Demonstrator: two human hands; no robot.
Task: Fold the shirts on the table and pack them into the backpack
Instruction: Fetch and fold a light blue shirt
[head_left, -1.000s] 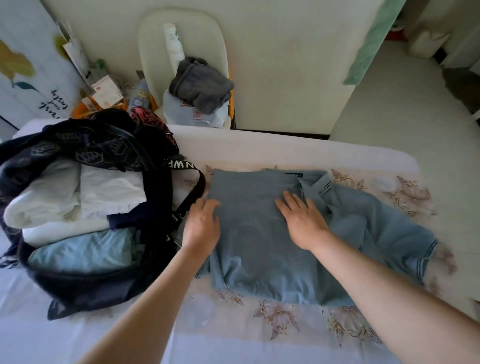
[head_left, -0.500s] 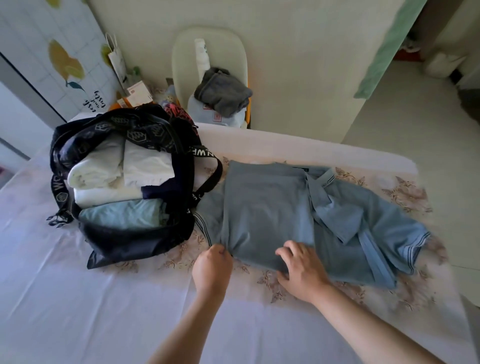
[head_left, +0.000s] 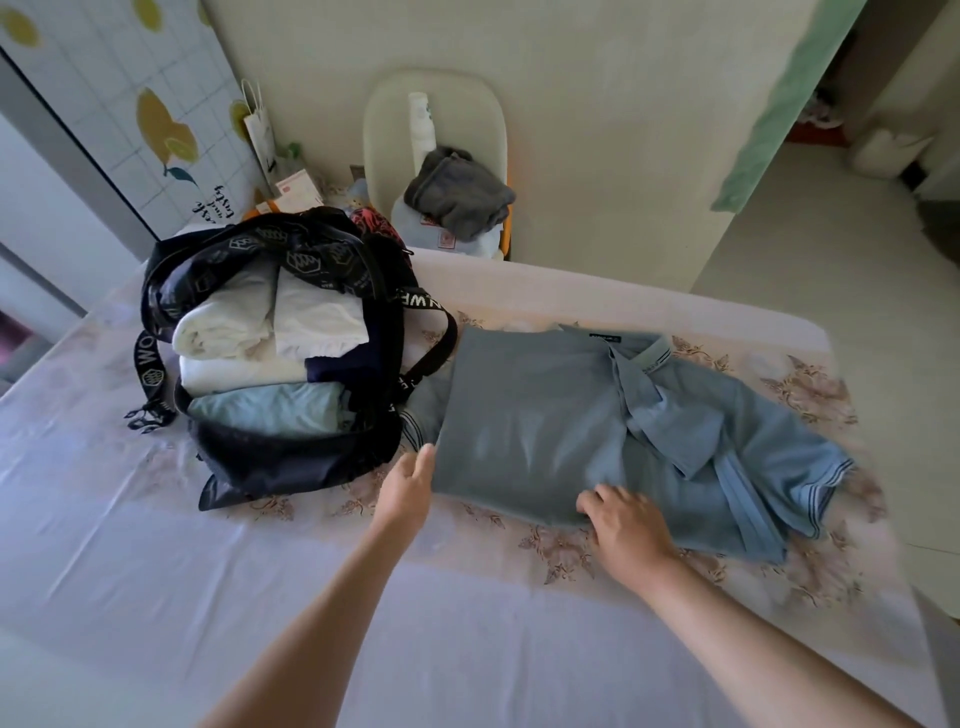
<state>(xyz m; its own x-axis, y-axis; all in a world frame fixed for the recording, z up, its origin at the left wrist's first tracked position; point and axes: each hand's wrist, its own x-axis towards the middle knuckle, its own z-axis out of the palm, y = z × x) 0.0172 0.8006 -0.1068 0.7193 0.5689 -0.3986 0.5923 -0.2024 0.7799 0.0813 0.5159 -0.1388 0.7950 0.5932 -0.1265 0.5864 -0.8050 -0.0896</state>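
A grey-blue polo shirt lies partly folded on the table, collar at the far side, one sleeve spread to the right. My left hand grips the shirt's near left corner. My right hand holds the near hem a little to the right, fingers curled over the cloth. The black backpack stands open at the left, holding folded white, navy and light blue shirts.
A cream chair behind the table carries a dark grey garment and a white bottle. A paper bag and boxes sit by the wall at the back left. The table's right edge drops to the tiled floor.
Both hands slid from the middle of the shirt back to its near hem and took hold of it. The view pulled back and swung left.
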